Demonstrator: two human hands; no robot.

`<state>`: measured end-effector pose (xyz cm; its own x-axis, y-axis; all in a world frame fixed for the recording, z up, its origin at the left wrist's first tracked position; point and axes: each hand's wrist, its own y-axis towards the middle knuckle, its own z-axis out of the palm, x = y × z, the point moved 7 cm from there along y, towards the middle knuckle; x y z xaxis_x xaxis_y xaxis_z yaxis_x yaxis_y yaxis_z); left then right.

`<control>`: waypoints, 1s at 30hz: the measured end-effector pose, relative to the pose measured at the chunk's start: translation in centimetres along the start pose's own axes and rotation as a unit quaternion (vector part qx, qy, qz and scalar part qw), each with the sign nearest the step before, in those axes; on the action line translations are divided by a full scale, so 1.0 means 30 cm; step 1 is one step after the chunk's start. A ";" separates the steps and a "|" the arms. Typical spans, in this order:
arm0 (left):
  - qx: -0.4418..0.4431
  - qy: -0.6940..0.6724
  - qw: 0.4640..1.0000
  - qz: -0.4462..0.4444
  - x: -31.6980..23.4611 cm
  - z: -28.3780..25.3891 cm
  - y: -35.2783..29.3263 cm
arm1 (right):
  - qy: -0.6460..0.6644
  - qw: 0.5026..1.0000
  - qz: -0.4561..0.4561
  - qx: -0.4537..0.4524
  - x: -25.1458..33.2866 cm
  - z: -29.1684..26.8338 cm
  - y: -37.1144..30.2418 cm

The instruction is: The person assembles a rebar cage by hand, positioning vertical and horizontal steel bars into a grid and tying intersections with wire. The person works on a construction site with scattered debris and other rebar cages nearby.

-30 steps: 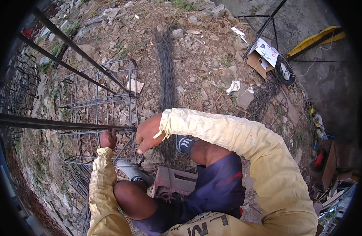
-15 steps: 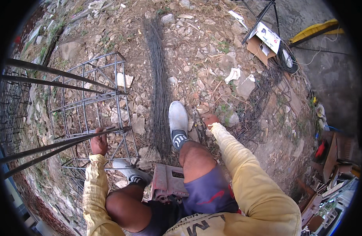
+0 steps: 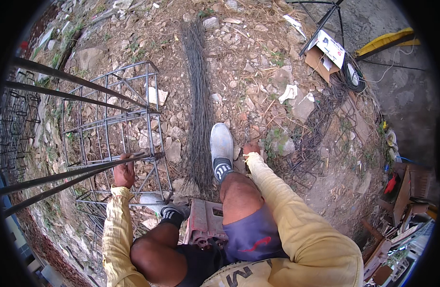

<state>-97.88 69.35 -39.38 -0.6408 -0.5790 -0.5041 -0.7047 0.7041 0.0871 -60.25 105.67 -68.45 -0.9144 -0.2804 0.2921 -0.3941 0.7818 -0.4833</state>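
Observation:
My left hand is closed round a bar of the steel rebar cage, a frame of long bars and square stirrups on the ground at left. Long dark bars of it run out to the left edge. My right hand is low at the ground, just right of my grey shoe. Its fingers are curled downward and mostly hidden, so what they hold cannot be made out. Between the cage and that shoe lies a long bundle of thin dark tie wire.
A worn reddish plastic crate is between my legs. Bent steel pieces lie in a heap at right, below an open cardboard box. Stones cover the ground. More rebar frames stand far left, and scrap boards at far right.
My right hand has shifted a little left, toward the shoe, over the dark thin pieces seen there before. My left hand stays on the rebar cage. The view has shifted slightly.

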 end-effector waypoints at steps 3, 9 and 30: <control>-0.004 -0.015 1.000 0.007 -0.021 0.050 0.014 | 0.311 0.936 0.058 -0.155 -0.141 -0.119 -0.019; 0.012 -0.005 1.000 -0.019 0.073 0.045 -0.011 | 0.223 0.973 0.024 -0.045 0.005 -0.295 -0.116; 0.020 -0.016 0.998 -0.063 0.065 -0.013 -0.021 | 0.240 0.958 -0.121 0.099 0.567 -0.684 -0.234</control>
<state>-98.80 67.62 -40.09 -0.5384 -0.6509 -0.5353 -0.7654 0.6434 -0.0125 -71.12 106.83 -43.14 -0.6652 -0.1143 0.7379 -0.6422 0.5917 -0.4873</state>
